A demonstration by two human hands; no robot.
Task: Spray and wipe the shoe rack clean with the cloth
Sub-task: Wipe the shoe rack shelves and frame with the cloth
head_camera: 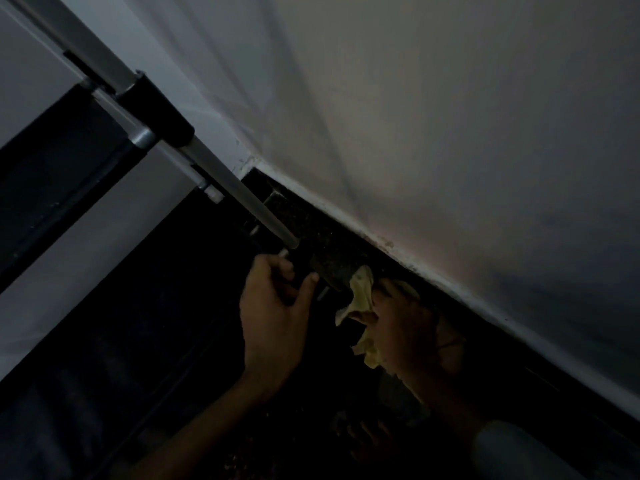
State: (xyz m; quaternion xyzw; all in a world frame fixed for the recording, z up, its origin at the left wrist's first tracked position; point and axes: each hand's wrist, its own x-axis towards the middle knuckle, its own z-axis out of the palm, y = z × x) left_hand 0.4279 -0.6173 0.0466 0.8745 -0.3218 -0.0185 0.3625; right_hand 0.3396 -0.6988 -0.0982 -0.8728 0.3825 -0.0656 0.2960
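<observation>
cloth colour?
Pale yellow cloth, bunched in the right hand; head view, dim light.

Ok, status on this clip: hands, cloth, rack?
Left hand grips the metal shoe rack's lower joint. Right hand holds the crumpled yellow cloth near it. Too dark for more.

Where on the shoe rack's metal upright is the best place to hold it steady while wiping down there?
Take the shoe rack's metal upright by the bare tube just above its lower end, coming from the open front side, since the wall closes off the back. The left hand already grips near there, while the right hand holds the yellow cloth.
</observation>
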